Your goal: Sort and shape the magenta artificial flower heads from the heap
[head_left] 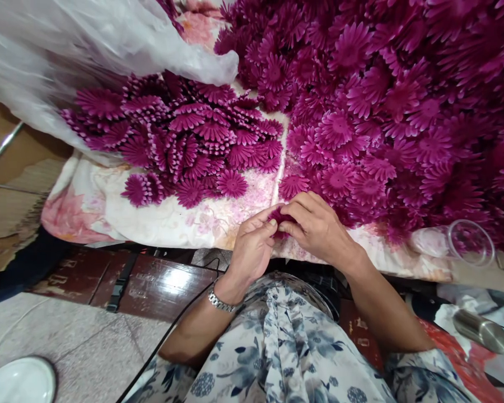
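My left hand point(255, 242) and my right hand point(313, 225) meet at the front edge of the cloth-covered table. Between them is a small magenta artificial flower point(278, 217), mostly covered by my fingers. The left thumb and fingers pinch it from one side, and the right fingers close on it from the other. Just beyond my hands, flat magenta petal pieces point(231, 183) lie in stacks on the left. On the right spreads a large heap of magenta flowers point(336, 129), reaching close to my right hand.
A clear plastic bag point(121, 39) bulges over the left stacks. On the right edge stands a transparent plastic cup point(471, 243). A floral cloth point(172, 224) covers the table. Below are a dark red bench point(159, 285) and, to the right, a metal cylinder point(481, 330).
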Tool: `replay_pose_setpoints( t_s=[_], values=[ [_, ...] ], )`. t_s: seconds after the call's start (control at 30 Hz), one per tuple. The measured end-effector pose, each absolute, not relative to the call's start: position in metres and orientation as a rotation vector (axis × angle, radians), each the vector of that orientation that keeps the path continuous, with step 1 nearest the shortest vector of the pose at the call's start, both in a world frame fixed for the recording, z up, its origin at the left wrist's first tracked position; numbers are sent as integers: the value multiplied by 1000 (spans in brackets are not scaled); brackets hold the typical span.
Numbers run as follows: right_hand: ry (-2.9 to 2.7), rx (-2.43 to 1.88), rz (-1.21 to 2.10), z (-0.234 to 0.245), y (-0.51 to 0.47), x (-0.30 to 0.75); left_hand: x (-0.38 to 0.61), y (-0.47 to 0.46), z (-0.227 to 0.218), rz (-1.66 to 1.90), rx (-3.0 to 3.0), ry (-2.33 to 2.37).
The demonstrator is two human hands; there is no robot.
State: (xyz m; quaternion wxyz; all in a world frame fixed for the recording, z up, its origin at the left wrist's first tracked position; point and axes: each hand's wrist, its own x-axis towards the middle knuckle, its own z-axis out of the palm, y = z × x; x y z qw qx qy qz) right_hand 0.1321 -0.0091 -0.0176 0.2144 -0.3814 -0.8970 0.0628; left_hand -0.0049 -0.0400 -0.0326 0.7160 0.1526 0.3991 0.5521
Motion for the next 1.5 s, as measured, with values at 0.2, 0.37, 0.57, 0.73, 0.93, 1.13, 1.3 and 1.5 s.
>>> replay_pose_setpoints(
  t_s=[0.2, 0.37, 0.57, 0.73, 0.93, 1.13, 1.3, 1.5],
  values=[
    [-2471, -1062, -30, -25, -14, 126, -1, -42, -32, 1269, 414, 874],
    [-2242, -1143, -191, -18, -7, 128, 1, -44, -33, 1305, 409, 896],
    [-2162, -1392, -254, -5, 19, 137, -2, -44, -35, 1309, 331, 910],
    [-2201, -1362, -261, -1, 11, 142, -4, -41, -34, 1302, 298, 907],
    [-2338, -1084, 172, -10, -17, 136, -2, -40, -29, 1254, 282, 863],
    [-2219, -1064, 460, -22, -24, 136, -4, -51, -28, 1151, 435, 885],
    [-2221, -1056, 461, -20, -26, 140, -3, -55, -33, 1141, 502, 934],
    [-2058, -1122, 146, -11, -13, 142, -2, -52, -34, 1224, 428, 896]
  ],
)
